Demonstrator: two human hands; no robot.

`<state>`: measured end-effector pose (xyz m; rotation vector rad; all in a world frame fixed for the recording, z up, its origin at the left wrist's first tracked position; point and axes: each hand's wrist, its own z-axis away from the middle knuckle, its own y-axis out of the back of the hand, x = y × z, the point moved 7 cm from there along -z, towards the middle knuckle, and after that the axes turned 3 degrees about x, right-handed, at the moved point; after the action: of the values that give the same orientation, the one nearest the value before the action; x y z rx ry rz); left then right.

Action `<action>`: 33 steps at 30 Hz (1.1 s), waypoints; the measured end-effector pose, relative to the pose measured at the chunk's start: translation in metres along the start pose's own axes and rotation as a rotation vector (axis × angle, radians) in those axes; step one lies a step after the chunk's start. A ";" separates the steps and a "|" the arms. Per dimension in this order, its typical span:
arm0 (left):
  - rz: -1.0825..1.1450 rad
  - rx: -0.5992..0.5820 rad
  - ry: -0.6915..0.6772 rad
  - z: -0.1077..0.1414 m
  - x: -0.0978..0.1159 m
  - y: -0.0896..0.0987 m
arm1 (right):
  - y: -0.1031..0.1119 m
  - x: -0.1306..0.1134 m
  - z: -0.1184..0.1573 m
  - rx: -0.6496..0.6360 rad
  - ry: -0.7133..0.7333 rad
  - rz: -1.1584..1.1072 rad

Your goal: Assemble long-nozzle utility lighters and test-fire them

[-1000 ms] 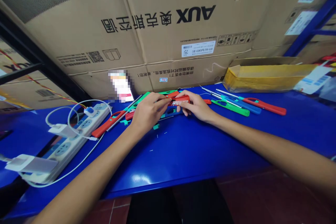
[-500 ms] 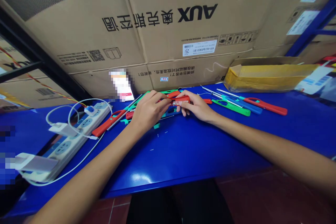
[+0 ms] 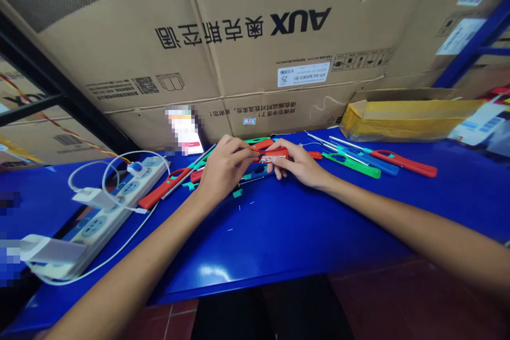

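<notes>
My right hand is closed round a red stick-lighter handle, whose open side shows a shiny metal or clear part. At the handle's left end my left hand pinches with thumb and fingertips; any small part between them is hidden. Under and behind both hands lie several lighter parts, among them another red handle and a blue one. A small green piece rests just below my left hand, by a few thin white bits on the table.
Several stick lighters, including a red one and a green one, lie at right. Left are another red lighter, a power strip with white cables, and a lit phone. Behind stand a large carton and yellow box.
My left hand's fingers have shifted slightly at the handle's left end. My right hand keeps its hold on the red handle, nearly still.
</notes>
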<state>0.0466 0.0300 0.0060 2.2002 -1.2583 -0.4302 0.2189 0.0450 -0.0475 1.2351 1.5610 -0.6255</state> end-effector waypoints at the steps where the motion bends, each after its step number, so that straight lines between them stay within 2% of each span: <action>1: 0.007 0.011 0.013 0.000 -0.001 0.001 | 0.000 0.001 0.000 -0.006 -0.001 0.004; 9: 0.220 0.019 0.218 -0.003 -0.018 0.003 | 0.003 0.001 -0.002 -0.020 -0.033 0.009; 13: 0.226 -0.084 0.266 0.001 -0.023 -0.006 | 0.001 0.003 -0.001 -0.045 -0.052 0.054; 19: 0.201 -0.087 0.222 0.003 -0.015 -0.010 | -0.002 0.004 -0.002 -0.014 -0.111 0.111; 24: 0.208 -0.105 0.241 0.003 -0.012 -0.012 | -0.002 0.007 -0.003 0.023 -0.134 0.197; 29: 0.195 -0.123 0.271 0.005 -0.013 -0.015 | -0.001 0.011 -0.004 0.036 -0.097 0.220; 33: 0.182 -0.144 0.255 0.007 -0.013 -0.018 | -0.001 0.016 -0.005 -0.025 -0.126 0.178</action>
<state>0.0484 0.0467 -0.0111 1.9309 -1.2327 -0.1560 0.2167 0.0548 -0.0605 1.2745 1.3346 -0.5564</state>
